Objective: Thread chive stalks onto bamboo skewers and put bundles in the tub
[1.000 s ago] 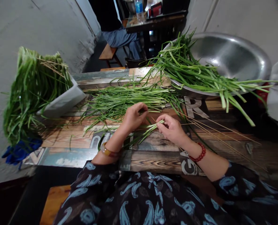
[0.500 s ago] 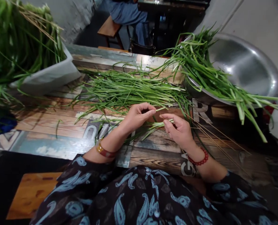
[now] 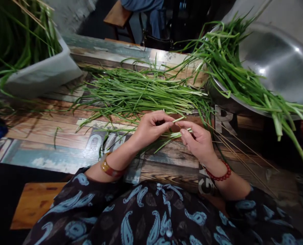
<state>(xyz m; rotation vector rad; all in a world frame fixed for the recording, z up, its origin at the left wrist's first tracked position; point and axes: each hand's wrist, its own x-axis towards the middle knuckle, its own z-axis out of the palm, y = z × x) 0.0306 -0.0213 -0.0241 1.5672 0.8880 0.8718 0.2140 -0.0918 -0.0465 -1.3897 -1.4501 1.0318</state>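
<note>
My left hand [image 3: 156, 126] is closed in a pinch on a single chive stalk, its pale cut end [image 3: 179, 119] sticking out past the fingertips. Close beside it, my right hand [image 3: 197, 136] has thumb and forefinger closed on a thin bamboo skewer, mostly hidden by the fingers. A few chives [image 3: 175, 135] lie at those fingers, pale ends under the thumb and leaves trailing left. The two hands' fingertips nearly meet. Just beyond them a wide pile of loose chives [image 3: 138, 92] lies across the table, pale ends mostly to the right.
At the upper left a white bin [image 3: 49, 73] holds chives with skewers across them. A steel basin [image 3: 276, 61] stands at the right, chives hanging over its rim. Loose bamboo skewers [image 3: 243, 160] lie on the patterned table [image 3: 171, 170]. Across it a person's leg [image 3: 155, 23] shows.
My left hand has brought the chive stalk slightly right, up to the right fingertips. The right forefinger has straightened toward the stalk. The whole view has shifted a little.
</note>
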